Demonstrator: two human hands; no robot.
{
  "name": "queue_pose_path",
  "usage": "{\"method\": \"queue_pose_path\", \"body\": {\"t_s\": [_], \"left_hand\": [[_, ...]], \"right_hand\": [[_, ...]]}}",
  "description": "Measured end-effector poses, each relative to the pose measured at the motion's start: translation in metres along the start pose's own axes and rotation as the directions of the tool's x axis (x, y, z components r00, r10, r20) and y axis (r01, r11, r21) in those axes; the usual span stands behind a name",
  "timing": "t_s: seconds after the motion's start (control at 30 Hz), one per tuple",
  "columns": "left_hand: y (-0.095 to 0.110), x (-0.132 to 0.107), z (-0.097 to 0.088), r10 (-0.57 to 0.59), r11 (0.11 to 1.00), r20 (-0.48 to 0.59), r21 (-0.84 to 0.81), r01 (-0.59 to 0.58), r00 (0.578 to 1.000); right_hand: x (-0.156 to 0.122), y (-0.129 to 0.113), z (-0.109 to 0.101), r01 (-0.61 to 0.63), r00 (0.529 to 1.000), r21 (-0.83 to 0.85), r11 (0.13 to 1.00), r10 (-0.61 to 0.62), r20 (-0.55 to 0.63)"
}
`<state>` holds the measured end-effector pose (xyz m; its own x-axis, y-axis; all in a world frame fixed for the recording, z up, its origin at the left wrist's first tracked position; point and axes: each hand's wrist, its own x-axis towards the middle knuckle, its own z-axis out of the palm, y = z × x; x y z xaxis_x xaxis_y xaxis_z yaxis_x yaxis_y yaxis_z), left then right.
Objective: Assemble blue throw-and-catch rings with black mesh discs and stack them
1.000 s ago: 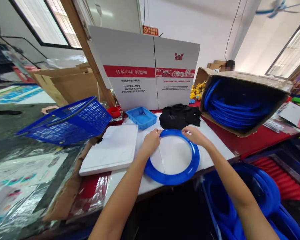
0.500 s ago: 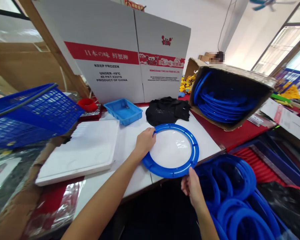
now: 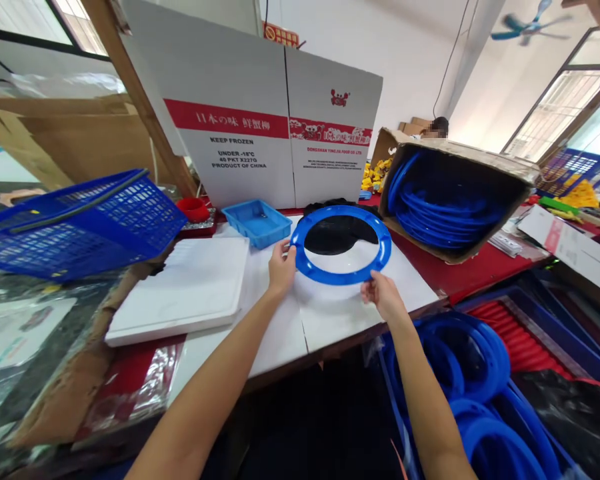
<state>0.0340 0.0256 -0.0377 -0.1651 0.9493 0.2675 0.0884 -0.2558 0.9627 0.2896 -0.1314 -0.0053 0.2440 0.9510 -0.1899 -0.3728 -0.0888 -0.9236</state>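
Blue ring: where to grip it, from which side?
Pinch the rim of the ring from outside at two spaced spots, as the left hand and right hand do: left edge and near edge. It is a thin, wide, open hoop with no middle to hold.

Ring (image 3: 340,278) held tilted over tabletop (image 3: 330,317), mid. Left hand (image 3: 281,267) on its left rim, right hand (image 3: 380,297) on its near rim. Cloth (image 3: 337,235) behind, seen through hole. Small tray (image 3: 259,222) just left of ring. Flat slab (image 3: 187,287) nearer, left. Mesh basket (image 3: 80,223) farther left. Carton panel (image 3: 280,133) upright at back. Tipped box (image 3: 485,167) at right, stacked rings (image 3: 445,217) inside. Loose rings (image 3: 460,357) below tabletop edge, right.
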Motion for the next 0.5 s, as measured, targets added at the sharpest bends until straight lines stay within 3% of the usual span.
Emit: {"method": "queue_pose_path", "body": {"t_s": [0.1, 0.17, 0.23, 0.3, 0.4, 0.47, 0.5], "left_hand": [[-0.001, 0.0, -0.001, -0.015, 1.0, 0.084, -0.006, 0.016, 0.996], [-0.001, -0.002, -0.001, 0.059, 0.993, 0.191, 0.093, -0.078, 0.98], [0.0, -0.006, 0.0, 0.129, 0.964, 0.281, 0.188, -0.187, 0.951], [0.002, -0.01, 0.0, 0.182, 0.932, 0.354, 0.236, -0.276, 0.917], [0.005, -0.016, 0.0, 0.27, 0.854, 0.455, 0.293, -0.429, 0.849], [0.005, -0.018, 0.001, 0.305, 0.804, 0.492, 0.326, -0.497, 0.816], [0.005, -0.018, 0.002, 0.307, 0.794, 0.497, 0.337, -0.506, 0.812]], "right_hand": [[0.059, -0.022, 0.021, 0.007, 0.999, 0.033, 0.999, -0.006, -0.033], [0.082, -0.03, 0.031, -0.004, 0.999, 0.065, 0.998, 0.007, -0.036], [0.086, -0.031, 0.034, -0.033, 0.999, 0.093, 0.995, 0.035, -0.018], [0.069, -0.024, 0.026, -0.071, 0.997, 0.112, 0.991, 0.071, 0.005], [0.011, 0.0, -0.021, -0.076, 0.997, 0.109, 0.991, 0.073, 0.027], [-0.034, 0.024, -0.076, 0.05, 0.999, 0.015, 0.999, -0.05, 0.016], [-0.054, 0.037, -0.108, 0.102, 0.992, -0.079, 0.992, -0.108, -0.073]]}}
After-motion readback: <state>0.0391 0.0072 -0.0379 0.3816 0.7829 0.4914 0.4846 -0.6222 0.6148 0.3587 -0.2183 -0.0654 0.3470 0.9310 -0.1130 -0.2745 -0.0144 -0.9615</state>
